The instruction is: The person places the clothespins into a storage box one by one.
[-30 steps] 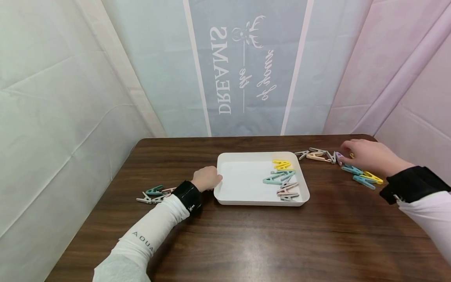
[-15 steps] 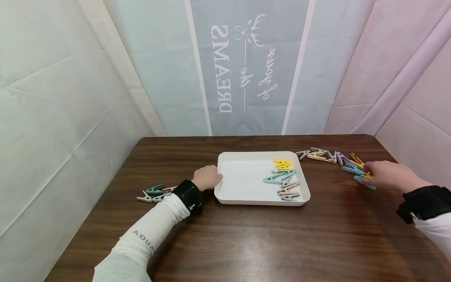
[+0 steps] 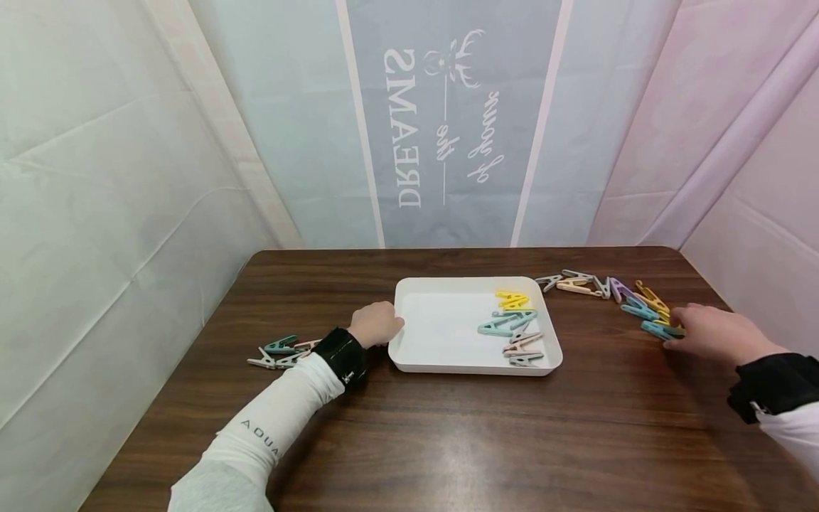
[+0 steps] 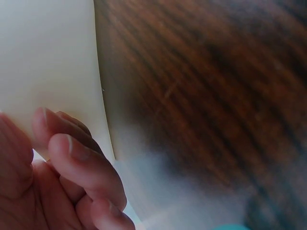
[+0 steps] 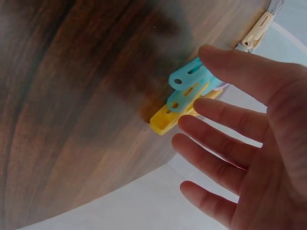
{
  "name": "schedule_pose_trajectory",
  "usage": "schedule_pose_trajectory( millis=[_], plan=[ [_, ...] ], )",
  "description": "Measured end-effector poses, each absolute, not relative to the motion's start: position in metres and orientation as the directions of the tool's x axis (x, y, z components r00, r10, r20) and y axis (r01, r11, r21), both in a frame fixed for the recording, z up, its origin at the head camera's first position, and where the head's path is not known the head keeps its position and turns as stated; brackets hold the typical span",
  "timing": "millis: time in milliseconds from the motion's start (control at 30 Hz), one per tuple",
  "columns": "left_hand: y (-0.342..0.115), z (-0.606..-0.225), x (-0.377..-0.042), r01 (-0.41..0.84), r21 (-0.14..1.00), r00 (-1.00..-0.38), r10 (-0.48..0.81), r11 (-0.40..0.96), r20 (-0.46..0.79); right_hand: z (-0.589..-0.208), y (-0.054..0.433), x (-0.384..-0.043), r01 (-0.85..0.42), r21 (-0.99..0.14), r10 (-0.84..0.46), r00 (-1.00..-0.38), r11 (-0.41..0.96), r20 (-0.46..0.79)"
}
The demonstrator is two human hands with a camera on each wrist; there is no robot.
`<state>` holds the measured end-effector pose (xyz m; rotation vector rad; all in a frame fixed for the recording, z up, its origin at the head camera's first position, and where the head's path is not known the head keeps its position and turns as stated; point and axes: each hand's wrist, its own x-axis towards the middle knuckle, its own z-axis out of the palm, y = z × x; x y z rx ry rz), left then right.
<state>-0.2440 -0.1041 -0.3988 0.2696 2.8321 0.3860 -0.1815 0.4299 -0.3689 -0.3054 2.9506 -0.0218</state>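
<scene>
Toward the left edge of the bench (image 3: pixel 448 441), a small group of clips lies together: a dark-green clip (image 3: pixel 280 345), a pink one just beside it, and grey clips (image 3: pixel 261 360) in front, the group partly hidden by the person's left wrist. That arm, in a white sleeve (image 3: pixel 256 434) with a black wristband (image 3: pixel 342 357), comes in from the front edge. The left hand (image 3: pixel 374 323) grasps the left rim of a white tray (image 3: pixel 473 368), its fingers bent at the wall. The tray sits in the middle of the bench, nearer the back edge than the front, before a hanging cloth (image 3: pixel 463 220) with mirrored lettering. Along the tray's right side lie yellow clips (image 3: pixel 512 297) at the back, green clips (image 3: pixel 495 327) in the middle, and pink and grey clips in front. Just beyond the tray's back right corner, a trail of clips runs toward the right edge of the bench: grey ones, a cream clip (image 3: pixel 576 286), a purple clip (image 3: pixel 619 289), then blue clips (image 3: pixel 638 310) with yellow ones (image 5: pixel 163 122). At the trail's right end is the right hand (image 3: pixel 719 333), released, fingers spread and thumb apart; whether it touches a clip, I cannot tell.
</scene>
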Motion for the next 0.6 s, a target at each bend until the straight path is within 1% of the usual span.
schedule_pose_trajectory(
  millis=[400,600],
  plan=[
    [-0.1025,-0.3967,-0.2434,0.137,0.272,-0.948,0.206,0.952,-0.243,-0.3741,0.4296,-0.1786,-0.196,-0.034,-0.199,-0.968,0.98,-0.15],
    [-0.1022,-0.3968,-0.2434,0.135,0.272,-0.948,0.204,0.953,-0.243,-0.3754,0.43,-0.1789,-0.177,-0.056,-0.184,-0.969,0.983,-0.167]
  ],
)
